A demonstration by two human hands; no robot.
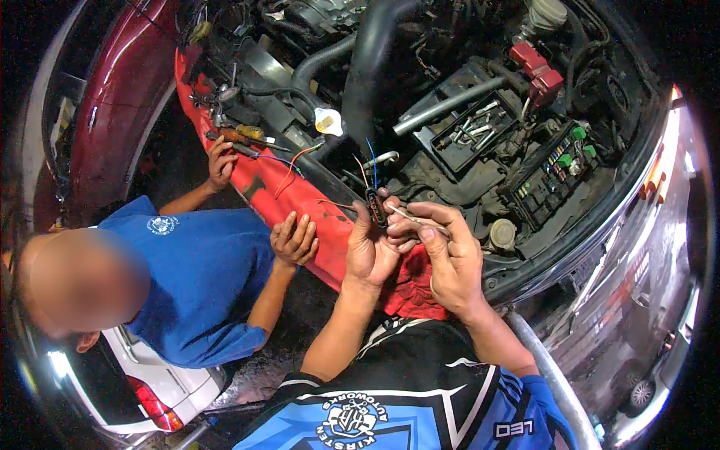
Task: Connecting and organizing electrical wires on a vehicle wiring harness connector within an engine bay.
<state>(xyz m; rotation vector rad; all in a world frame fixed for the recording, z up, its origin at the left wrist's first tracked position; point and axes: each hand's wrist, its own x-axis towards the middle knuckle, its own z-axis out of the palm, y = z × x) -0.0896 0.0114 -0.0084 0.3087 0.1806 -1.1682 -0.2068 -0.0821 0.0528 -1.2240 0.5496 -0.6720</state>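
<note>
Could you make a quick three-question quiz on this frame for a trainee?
1. Multiple choice: which hand holds the black connector?
A) left
B) right

2. True or false: the right hand pinches a thin rod.

3. Fill in: the draped cover is mainly ____ in colour.

Key:
1: A, the left hand
2: True
3: red

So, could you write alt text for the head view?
A person's left-hand grip holds a dark connector, the right-hand grip a thin object, at an open engine bay; a co-worker in blue is at left.
</note>
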